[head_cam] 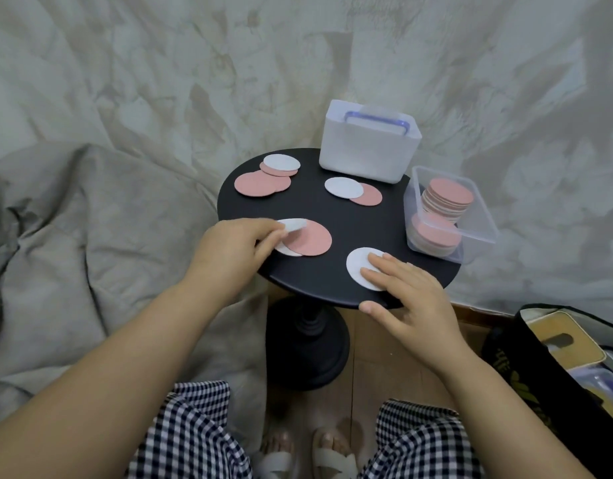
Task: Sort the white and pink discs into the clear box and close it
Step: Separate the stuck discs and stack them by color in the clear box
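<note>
Dim, soft indoor light (slightly blurry), with wide-angle bending at edges.

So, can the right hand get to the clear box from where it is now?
Probably yes. The right hand rests flat on a white disc near the table edge; the clear box stands open just beyond it, with only bare tabletop between.

Backdrop: crumpled grey-beige cloth (160,81), draped behind and bunched at left; round black table (332,216) on a pedestal base (307,347); brown wooden floor (384,344) beneath; black bag (512,354) at right edge; light soft, even.
</note>
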`<state>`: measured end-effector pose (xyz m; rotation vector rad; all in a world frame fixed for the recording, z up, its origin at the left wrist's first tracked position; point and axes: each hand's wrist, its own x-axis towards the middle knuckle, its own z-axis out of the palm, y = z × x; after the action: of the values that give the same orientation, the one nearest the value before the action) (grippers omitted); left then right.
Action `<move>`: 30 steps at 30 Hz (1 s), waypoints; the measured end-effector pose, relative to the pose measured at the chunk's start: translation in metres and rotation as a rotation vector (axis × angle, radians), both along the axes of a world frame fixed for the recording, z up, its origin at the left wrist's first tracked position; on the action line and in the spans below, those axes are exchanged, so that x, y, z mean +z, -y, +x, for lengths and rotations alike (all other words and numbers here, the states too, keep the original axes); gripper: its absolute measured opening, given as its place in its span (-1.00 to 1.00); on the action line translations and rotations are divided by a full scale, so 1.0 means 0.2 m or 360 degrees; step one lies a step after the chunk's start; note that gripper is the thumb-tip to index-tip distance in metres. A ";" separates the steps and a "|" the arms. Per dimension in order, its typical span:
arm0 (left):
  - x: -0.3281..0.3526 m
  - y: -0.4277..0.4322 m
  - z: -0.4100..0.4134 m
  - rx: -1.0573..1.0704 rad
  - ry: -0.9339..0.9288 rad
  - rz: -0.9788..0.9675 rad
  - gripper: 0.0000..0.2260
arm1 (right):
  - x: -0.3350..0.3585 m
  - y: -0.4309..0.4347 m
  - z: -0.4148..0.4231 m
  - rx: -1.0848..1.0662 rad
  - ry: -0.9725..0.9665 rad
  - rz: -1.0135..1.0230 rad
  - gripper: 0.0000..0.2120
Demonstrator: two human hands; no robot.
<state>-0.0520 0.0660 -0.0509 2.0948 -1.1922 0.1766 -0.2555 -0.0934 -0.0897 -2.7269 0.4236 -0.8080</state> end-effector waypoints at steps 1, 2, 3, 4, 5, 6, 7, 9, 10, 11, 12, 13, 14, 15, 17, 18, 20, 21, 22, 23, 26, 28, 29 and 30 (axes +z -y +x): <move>0.01 0.00 0.00 0.0024 -0.0002 -0.0043 -0.80 | 0.00 0.00 -0.01 0.0026 -0.0013 0.0024 -0.48; 0.01 0.01 0.01 0.0060 0.0008 -0.0089 -0.79 | 0.01 0.00 -0.02 0.0052 -0.0035 0.0049 -0.49; 0.02 0.01 0.01 0.0112 0.0016 -0.0139 -0.79 | 0.02 0.00 -0.03 0.0082 -0.0040 0.0083 -0.51; 0.02 0.01 0.01 0.0169 0.0006 -0.0203 -0.81 | 0.02 0.00 -0.04 0.0105 -0.0025 0.0132 -0.55; 0.03 0.01 0.00 0.0216 -0.0022 -0.0291 -0.83 | 0.03 0.00 -0.05 0.0133 0.0008 0.0193 -0.62; 0.04 0.00 -0.01 0.0237 -0.0053 -0.0397 -0.84 | 0.03 -0.01 -0.06 0.0153 0.0052 0.0251 -0.66; 0.05 -0.01 -0.03 0.0241 -0.0077 -0.0509 -0.84 | 0.03 -0.02 -0.07 0.0173 0.0108 0.0305 -0.68; 0.07 -0.01 -0.07 0.0224 -0.0142 -0.0698 -0.84 | 0.06 -0.06 -0.07 0.0132 0.0234 0.0502 -0.82; 0.07 0.00 -0.10 0.0207 -0.0218 -0.0769 -0.84 | 0.08 -0.08 -0.07 0.0076 0.0326 0.0631 -0.83; 0.07 0.01 -0.13 0.0184 -0.0330 -0.0819 -0.85 | 0.10 -0.09 -0.06 0.0005 0.0437 0.0768 -0.81; 0.06 0.02 -0.16 0.0146 -0.0468 -0.0844 -0.86 | 0.12 -0.10 -0.05 -0.0068 0.0548 0.0899 -0.82; 0.06 0.04 -0.20 0.0107 -0.0615 -0.0847 -0.84 | 0.15 -0.10 -0.03 -0.0146 0.0644 0.1016 -0.85; 0.04 0.05 -0.24 0.0063 -0.0768 -0.0844 -0.82 | 0.17 -0.11 -0.01 -0.0211 0.0709 0.1112 -0.89; 0.03 0.06 -0.27 0.0030 -0.0913 -0.0836 -0.81 | 0.18 -0.11 0.01 -0.0255 0.0753 0.1202 -0.92; 0.02 0.07 -0.35 -0.0021 -0.1200 -0.0847 -0.76 | 0.20 -0.13 0.06 -0.0277 0.0811 0.1304 -0.94; 0.02 0.07 -0.38 -0.0031 -0.1341 -0.0867 -0.75 | 0.20 -0.15 0.09 -0.0273 0.0820 0.1311 -0.94; 0.02 0.06 -0.43 -0.0054 -0.1558 -0.0887 -0.78 | 0.20 -0.17 0.12 -0.0272 0.0796 0.1315 -0.93; 0.01 0.05 -0.44 -0.0079 -0.1600 -0.0889 -0.83 | 0.20 -0.18 0.13 -0.0270 0.0780 0.1318 -0.92; 0.01 0.04 -0.45 -0.0098 -0.1607 -0.0885 -0.86 | 0.20 -0.19 0.15 -0.0260 0.0762 0.1313 -0.92; 0.00 0.03 -0.44 -0.0096 -0.1574 -0.0867 -0.88 | 0.20 -0.20 0.16 -0.0250 0.0731 0.1302 -0.93; -0.01 0.02 -0.37 0.0005 -0.1404 -0.0811 -0.84 | 0.22 -0.19 0.20 -0.0223 0.0611 0.1196 -0.94; 0.00 0.03 -0.32 0.0084 -0.1295 -0.0816 -0.85 | 0.24 -0.15 0.26 -0.0221 0.0474 0.1059 -0.93; 0.00 0.03 -0.29 0.0109 -0.1252 -0.0837 -0.88 | 0.25 -0.11 0.29 -0.0233 0.0347 0.0942 -0.87; 0.01 0.03 -0.27 0.0127 -0.1224 -0.0864 -0.90 | 0.26 -0.06 0.33 -0.0234 0.0180 0.0798 -0.77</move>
<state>-0.1055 0.0597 -0.0492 1.4994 -0.5144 -0.2346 -0.1892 -0.0811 -0.0381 -2.1966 0.7015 -0.7633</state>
